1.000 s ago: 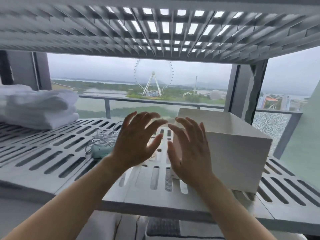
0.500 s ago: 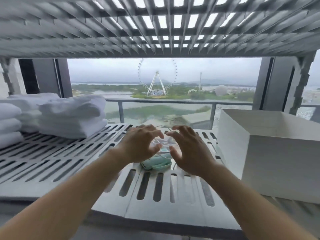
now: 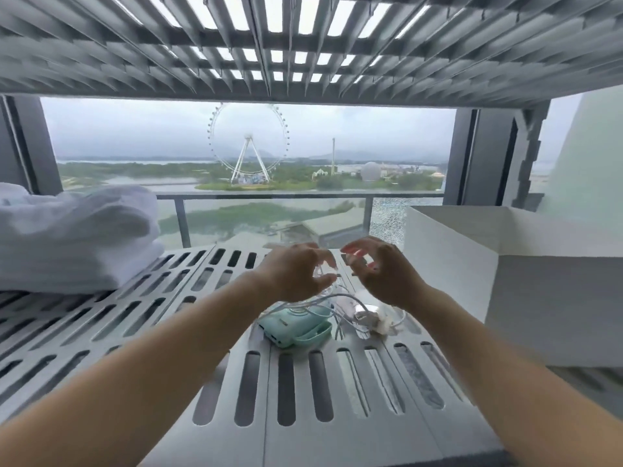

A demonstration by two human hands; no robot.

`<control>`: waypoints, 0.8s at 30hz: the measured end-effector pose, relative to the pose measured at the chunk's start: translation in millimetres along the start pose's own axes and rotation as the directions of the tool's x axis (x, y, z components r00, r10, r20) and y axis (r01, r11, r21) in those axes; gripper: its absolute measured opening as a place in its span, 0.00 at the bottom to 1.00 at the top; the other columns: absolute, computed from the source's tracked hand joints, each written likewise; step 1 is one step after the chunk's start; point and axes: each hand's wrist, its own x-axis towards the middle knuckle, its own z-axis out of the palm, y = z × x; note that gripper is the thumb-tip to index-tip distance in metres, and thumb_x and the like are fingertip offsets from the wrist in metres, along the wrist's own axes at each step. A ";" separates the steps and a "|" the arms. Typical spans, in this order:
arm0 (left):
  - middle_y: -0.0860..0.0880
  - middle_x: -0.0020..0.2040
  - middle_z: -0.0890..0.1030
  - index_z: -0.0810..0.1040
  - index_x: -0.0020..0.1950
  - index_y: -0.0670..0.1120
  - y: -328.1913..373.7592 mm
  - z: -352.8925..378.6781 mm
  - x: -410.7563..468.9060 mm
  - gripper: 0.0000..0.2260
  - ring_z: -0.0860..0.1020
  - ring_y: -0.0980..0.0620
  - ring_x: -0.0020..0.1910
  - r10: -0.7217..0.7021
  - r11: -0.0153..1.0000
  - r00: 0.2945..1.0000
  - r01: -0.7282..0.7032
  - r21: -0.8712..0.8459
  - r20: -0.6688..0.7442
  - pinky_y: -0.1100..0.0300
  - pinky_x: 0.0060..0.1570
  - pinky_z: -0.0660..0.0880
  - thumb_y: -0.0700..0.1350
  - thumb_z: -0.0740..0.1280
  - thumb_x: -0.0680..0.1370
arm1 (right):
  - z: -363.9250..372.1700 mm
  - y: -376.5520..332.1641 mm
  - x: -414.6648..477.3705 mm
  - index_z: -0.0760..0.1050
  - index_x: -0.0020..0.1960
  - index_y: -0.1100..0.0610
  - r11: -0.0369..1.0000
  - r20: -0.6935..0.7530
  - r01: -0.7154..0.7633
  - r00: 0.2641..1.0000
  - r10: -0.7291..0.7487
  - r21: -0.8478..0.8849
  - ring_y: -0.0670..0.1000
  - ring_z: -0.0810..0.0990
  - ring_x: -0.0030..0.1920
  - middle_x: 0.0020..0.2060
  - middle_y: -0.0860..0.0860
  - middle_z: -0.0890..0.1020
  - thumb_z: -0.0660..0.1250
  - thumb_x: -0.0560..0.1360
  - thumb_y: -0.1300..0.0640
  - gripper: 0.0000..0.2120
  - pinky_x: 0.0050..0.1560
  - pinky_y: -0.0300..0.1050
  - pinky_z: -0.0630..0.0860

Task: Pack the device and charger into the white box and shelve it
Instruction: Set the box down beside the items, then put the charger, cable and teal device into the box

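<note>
Both hands, left and right, hover half-curled and empty above the mint device and white charger on the slatted shelf. Gather cable first; the white box stands open alongside.

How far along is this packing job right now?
Barely started. Ready: the white box stands open on the slatted shelf; its inside is hidden from here. In hand: the left hand and right hand hover, fingers curled, above the mint-green device and the white charger with its cable; whether either hand grips anything is unclear. Left: both go into the box, then shelving.
</note>
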 end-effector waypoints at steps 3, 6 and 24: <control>0.50 0.61 0.76 0.72 0.62 0.53 -6.8 16.5 -0.4 0.16 0.75 0.50 0.58 -0.036 0.996 0.999 0.038 -0.084 0.030 0.50 0.57 0.74 0.56 0.61 0.76 | 9.2 7.6 -3.8 0.78 0.52 0.55 0.999 0.023 -0.029 0.999 0.030 -0.027 0.50 0.78 0.48 0.52 0.53 0.81 0.63 0.75 0.58 0.08 0.50 0.44 0.77; 0.51 0.62 0.75 0.72 0.61 0.53 -11.0 30.8 -5.3 0.16 0.74 0.53 0.57 -0.050 0.989 0.994 0.063 -0.136 0.096 0.52 0.56 0.74 0.58 0.59 0.77 | 19.7 12.6 -6.8 0.78 0.52 0.55 0.997 0.056 -0.072 0.996 0.073 -0.024 0.48 0.77 0.49 0.52 0.52 0.81 0.64 0.74 0.59 0.09 0.50 0.39 0.74; 0.55 0.60 0.77 0.75 0.59 0.54 -3.4 37.4 -15.4 0.15 0.75 0.57 0.53 0.004 0.992 0.993 -0.019 -0.121 -0.118 0.59 0.48 0.74 0.58 0.58 0.77 | -4.3 33.4 -31.2 0.75 0.57 0.47 0.972 0.323 -0.167 0.922 0.214 -0.167 0.44 0.72 0.57 0.59 0.46 0.76 0.69 0.57 0.38 0.30 0.53 0.38 0.67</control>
